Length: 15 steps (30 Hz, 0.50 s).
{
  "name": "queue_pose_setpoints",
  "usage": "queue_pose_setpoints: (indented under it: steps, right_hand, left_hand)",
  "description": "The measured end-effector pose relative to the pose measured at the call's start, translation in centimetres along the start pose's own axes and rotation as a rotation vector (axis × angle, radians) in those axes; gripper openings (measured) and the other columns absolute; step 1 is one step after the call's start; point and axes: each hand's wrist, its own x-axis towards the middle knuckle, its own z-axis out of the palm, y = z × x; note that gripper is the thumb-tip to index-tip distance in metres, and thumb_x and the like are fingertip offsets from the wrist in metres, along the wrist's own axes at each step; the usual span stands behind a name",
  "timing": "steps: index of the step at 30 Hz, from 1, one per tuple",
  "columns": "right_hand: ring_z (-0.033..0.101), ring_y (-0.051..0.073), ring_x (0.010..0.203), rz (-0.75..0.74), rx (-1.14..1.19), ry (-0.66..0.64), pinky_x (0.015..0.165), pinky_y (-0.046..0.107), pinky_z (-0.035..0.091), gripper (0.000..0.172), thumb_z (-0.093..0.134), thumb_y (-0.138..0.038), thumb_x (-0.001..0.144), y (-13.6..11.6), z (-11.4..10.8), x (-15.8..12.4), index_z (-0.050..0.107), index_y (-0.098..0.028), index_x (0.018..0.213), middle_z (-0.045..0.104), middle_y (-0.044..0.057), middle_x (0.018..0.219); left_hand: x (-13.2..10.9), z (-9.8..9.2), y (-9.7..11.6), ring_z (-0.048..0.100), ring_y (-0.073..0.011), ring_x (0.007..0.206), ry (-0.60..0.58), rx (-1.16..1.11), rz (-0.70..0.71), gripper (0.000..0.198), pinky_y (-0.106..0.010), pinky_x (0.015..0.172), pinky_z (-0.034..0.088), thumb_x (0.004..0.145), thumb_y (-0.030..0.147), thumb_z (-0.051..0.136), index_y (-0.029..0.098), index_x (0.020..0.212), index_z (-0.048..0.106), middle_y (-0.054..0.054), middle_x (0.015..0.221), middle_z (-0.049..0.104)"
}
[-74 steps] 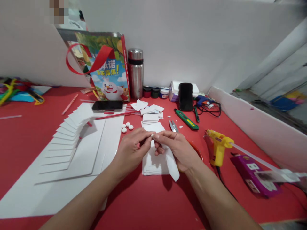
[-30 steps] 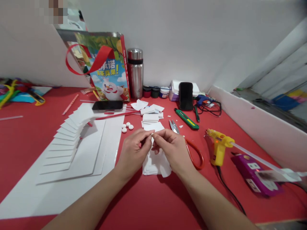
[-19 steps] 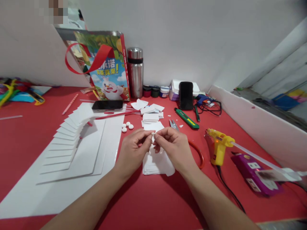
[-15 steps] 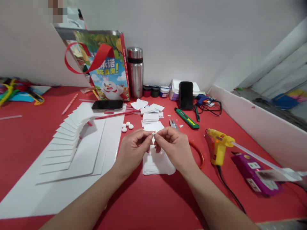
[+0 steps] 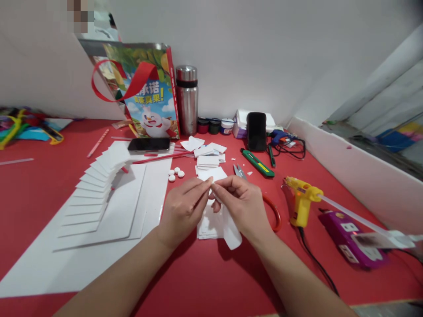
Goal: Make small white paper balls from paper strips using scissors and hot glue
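Observation:
My left hand (image 5: 185, 207) and my right hand (image 5: 243, 207) meet over the middle of the table, thumbs and fingertips pinched together. Between them is the end of a white paper strip (image 5: 232, 233), mostly hidden by my fingers; its loose end hangs curved below my right hand. Under my hands lies a stack of white paper pieces (image 5: 208, 228). Several small white round pellets (image 5: 172, 178) rest just beyond my left hand. Scissors with orange handles (image 5: 272, 213) lie partly covered by my right hand.
On the left, a stepped white card staircase (image 5: 89, 193) stands on a white sheet (image 5: 36, 268). To the right are a yellow glue gun (image 5: 302, 198), a purple box (image 5: 350, 240) and a green cutter (image 5: 257, 163). Behind stand a steel flask (image 5: 187, 103) and a picture bag (image 5: 148, 101).
My left fingers have shifted over the pinched end, covering it more. The strip's loose end has swung down and lifted off the paper stack. My right hand has hardly moved.

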Motion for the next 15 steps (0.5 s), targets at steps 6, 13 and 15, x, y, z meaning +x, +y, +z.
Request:
queue_pose_setpoints:
  steps: [6, 13, 15]
  right_hand:
    - [0.061, 0.009, 0.047, 0.011, 0.039, 0.008, 0.051, 0.023, 0.050, 0.018, 0.074, -0.030, 0.082, -0.6, -0.3, 0.0, 0.065, -0.015, 0.078, 0.069, -0.001, 0.064]
    - [0.064, 0.010, 0.051, -0.095, -0.051, -0.092, 0.053, 0.024, 0.052, 0.014, 0.070, -0.028, 0.087, -0.5, -0.8, 0.0, 0.065, -0.015, 0.082, 0.072, 0.001, 0.072]
    - [0.064, 0.010, 0.051, -0.119, -0.098, -0.097, 0.052, 0.024, 0.052, 0.014, 0.069, -0.027, 0.087, -0.5, -1.0, -0.1, 0.065, -0.015, 0.082, 0.071, 0.001, 0.073]
  left_hand:
    - [0.4, -0.3, 0.2, 0.067, -0.0166, 0.088, -0.035, -0.139, -0.080, 0.030, -0.028, 0.079, 0.055, 0.092, 0.010, 0.059, 0.019, 0.118, 0.071, -0.008, 0.096, 0.073]
    - [1.4, -1.0, 0.2, 0.067, -0.0141, 0.074, -0.116, -0.547, -0.412, 0.016, -0.026, 0.067, 0.057, 0.091, 0.018, 0.064, 0.020, 0.096, 0.078, -0.004, 0.083, 0.071]
    - [1.5, -1.1, 0.1, 0.068, -0.0137, 0.077, -0.125, -0.542, -0.380, 0.018, -0.025, 0.069, 0.057, 0.091, 0.015, 0.063, 0.022, 0.098, 0.079, -0.004, 0.087, 0.072]
